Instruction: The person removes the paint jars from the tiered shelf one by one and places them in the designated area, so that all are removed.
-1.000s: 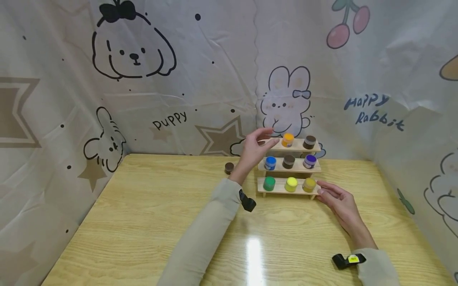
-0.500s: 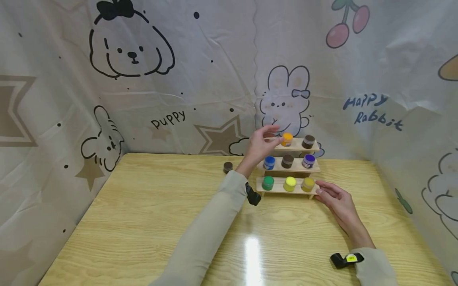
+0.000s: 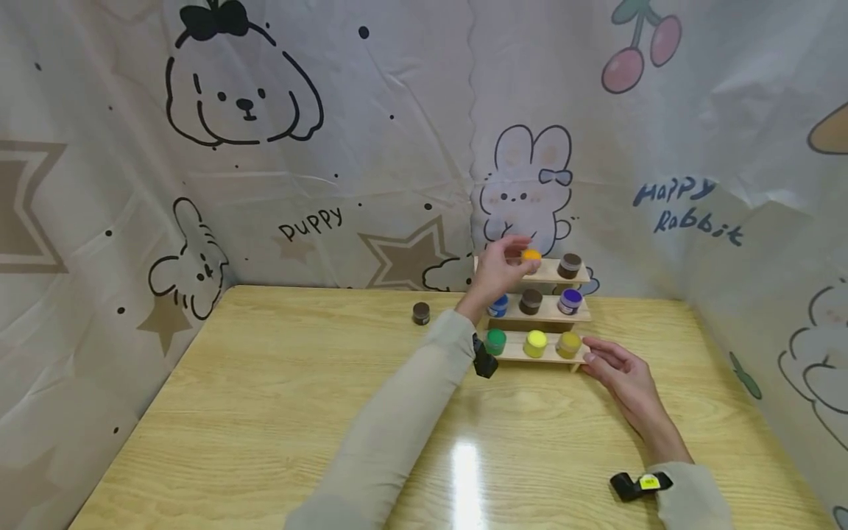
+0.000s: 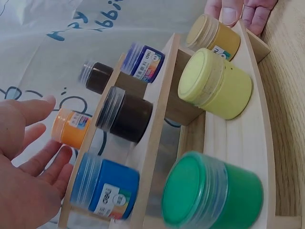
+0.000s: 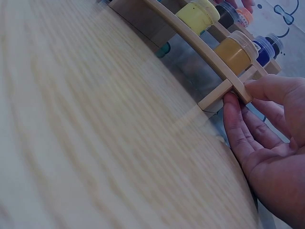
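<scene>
A three-tier wooden display rack (image 3: 510,353) bears small paint jars with clear lids. My left hand (image 3: 498,274) is at the top tier, its thumb and fingers spread on either side of the orange paint jar (image 4: 72,128); a small gap shows at the thumb. Down at the bottom tier's right end, my right hand (image 5: 271,129) pinches the rack's corner, thumb above and fingers below. Beside that grip stands the ochre jar (image 5: 236,52). A blue jar (image 4: 107,186), partly hidden by my left wrist in the head view, stands on the middle tier.
Further jars on the rack are green (image 3: 495,341), yellow (image 3: 535,344), purple (image 3: 570,301), dark brown (image 3: 531,301) and another dark brown one (image 3: 569,266) on top. One dark jar (image 3: 421,313) stands on the table left of the rack. A printed curtain (image 3: 397,162) hangs behind.
My left hand has moved right along the top tier until its fingers are around the orange jar. The right hand keeps its hold on the rack's corner.
</scene>
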Demonstrator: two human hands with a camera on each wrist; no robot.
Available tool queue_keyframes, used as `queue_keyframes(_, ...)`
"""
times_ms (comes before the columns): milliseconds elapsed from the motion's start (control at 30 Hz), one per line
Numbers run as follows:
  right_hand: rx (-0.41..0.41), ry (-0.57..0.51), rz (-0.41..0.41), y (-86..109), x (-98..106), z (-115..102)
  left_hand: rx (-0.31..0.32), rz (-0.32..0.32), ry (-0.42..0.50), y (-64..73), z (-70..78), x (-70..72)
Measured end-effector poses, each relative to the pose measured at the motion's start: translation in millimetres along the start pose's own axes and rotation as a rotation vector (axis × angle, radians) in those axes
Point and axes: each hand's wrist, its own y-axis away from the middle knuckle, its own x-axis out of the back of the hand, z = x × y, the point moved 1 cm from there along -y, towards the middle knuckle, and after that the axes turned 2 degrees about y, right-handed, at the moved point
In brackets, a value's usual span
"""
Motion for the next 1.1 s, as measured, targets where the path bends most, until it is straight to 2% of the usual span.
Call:
queue_keyframes(267,0.003,0.003,0.003,0.1,-5.3,2.7,0.038,0.073,-0.056,0.1,-2.4,-3.6)
queue_keyframes(533,0.001,0.000,0.000,-1.2,-9.4,4.1,0.051,0.093,-0.067,2.0,-3.1,0.0)
queue_keyframes(867,-0.009,0.000,-0.007,-2.4,-9.6,-2.2,-0.056,0.053,-0.028,12.0,2.7,17.4)
queue_keyframes(1100,-0.029,-0.013,0.011,1.5,-3.9,-3.9,-0.080,0.031,0.020,24.9,4.2,27.9)
